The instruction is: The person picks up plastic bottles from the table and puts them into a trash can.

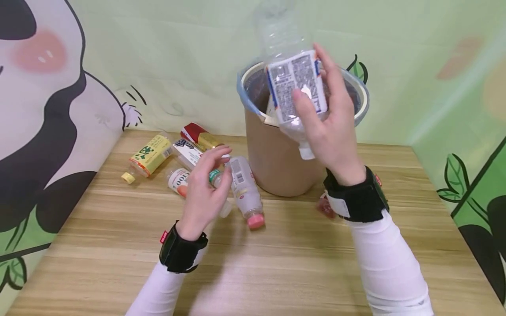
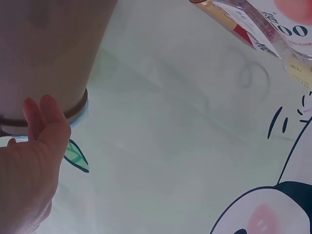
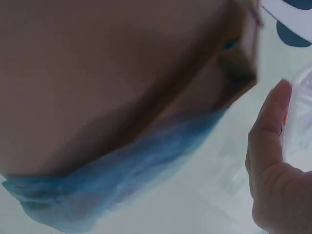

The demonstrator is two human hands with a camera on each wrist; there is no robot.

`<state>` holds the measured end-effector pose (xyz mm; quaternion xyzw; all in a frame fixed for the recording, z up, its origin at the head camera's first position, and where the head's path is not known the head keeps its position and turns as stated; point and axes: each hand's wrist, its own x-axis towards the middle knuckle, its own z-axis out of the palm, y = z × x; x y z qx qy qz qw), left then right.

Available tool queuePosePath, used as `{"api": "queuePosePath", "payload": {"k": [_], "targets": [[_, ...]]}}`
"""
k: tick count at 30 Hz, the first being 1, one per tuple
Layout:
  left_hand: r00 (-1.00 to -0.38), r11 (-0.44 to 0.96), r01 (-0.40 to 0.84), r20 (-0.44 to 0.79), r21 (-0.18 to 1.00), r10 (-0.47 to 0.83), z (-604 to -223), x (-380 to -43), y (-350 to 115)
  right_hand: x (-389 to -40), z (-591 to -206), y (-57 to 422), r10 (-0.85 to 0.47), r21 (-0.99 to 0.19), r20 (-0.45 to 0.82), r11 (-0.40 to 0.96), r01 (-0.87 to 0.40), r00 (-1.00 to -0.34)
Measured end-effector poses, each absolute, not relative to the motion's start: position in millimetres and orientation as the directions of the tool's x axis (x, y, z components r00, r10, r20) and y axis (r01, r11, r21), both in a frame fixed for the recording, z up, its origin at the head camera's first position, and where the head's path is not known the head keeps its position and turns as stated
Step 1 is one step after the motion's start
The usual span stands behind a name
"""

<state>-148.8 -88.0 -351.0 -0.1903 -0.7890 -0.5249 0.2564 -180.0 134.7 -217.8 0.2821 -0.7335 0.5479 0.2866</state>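
Observation:
My right hand (image 1: 334, 127) grips a clear plastic bottle (image 1: 290, 72) with a white printed label, thumb across the front and fingers behind. The bottle is tilted over the near rim of a brown bin (image 1: 282, 162) with a blue liner (image 1: 247, 98). Only one side of that bottle (image 3: 300, 126) shows in the right wrist view. My left hand (image 1: 205, 188) hovers with loosely bent fingers, nothing between them, in front of several bottles. Closest to it are a bottle with a pink cap (image 1: 256, 221), a green-labelled piece (image 1: 215, 177) and a bottle with a peach-printed label (image 1: 178, 181), partly hidden.
A yellow-labelled bottle (image 1: 152, 154) lies at the left of the wooden table (image 1: 276, 267). Behind the left hand are a white carton (image 1: 186, 151) and a red and gold packet (image 1: 199, 135). A dark red wrapper (image 1: 325, 207) lies beside the right wrist. A printed backdrop stands behind.

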Motion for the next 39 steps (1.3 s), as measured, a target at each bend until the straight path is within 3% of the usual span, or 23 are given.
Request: {"api": "queuePosePath", "payload": {"k": [5,9,16,24,29,39], "targets": [[-0.798,0.370,0.569,0.602,0.735,0.032,-352,-148,-85,-196,-205,144,0.086,-0.772,0.630,0.169,-0.612,-0.772],[-0.797,0.373,0.569,0.602,0.733,0.034,-353,-148,-83,-206,-201,147,0.155,-0.860,0.510,0.102,-0.500,-0.846],[-0.802,0.373,0.563,0.597,0.738,0.027,-354,-148,-83,-225,-213,149,0.165,-0.857,0.512,0.039,-0.513,-0.843],[-0.800,0.371,0.565,0.599,0.737,0.029,-355,-149,-83,-224,-216,155,0.234,-0.849,0.463,0.394,-0.352,-0.855],[-0.799,0.377,0.566,0.601,0.734,0.030,-357,-149,-83,-217,-221,155,0.185,-0.806,0.528,0.416,-0.421,-0.829],[-0.798,0.395,0.568,0.601,0.722,0.050,-357,-147,-85,-191,-242,150,0.161,-0.718,0.690,0.274,-0.640,-0.705]]}}
